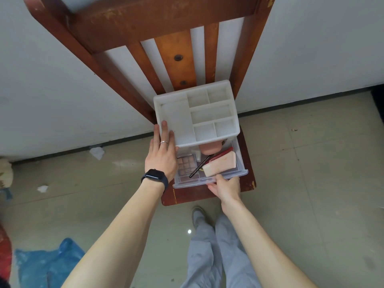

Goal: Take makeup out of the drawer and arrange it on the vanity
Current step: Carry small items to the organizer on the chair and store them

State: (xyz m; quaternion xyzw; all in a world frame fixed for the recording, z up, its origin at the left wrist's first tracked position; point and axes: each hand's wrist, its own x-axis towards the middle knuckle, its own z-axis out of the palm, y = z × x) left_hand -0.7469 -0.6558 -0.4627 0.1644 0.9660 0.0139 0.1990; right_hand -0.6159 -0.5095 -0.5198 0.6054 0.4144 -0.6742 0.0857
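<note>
On the chair (pixel 248 183) the organizer (pixel 176 119) has its drawer (pixel 187 183) drawn out to the seat's front edge, makeup (pixel 186 165) inside, left hand (pixel 161 154) flat against the organizer's side, right hand (pixel 225 187) curled on the drawer's rim: a harder pull could free the drawer and spill everything.

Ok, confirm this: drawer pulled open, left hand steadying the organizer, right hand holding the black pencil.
Wrong on one point. The head view shows the right hand gripping the front edge of the open drawer; the black pencil lies untouched inside it. The left hand does steady the organizer.
</note>
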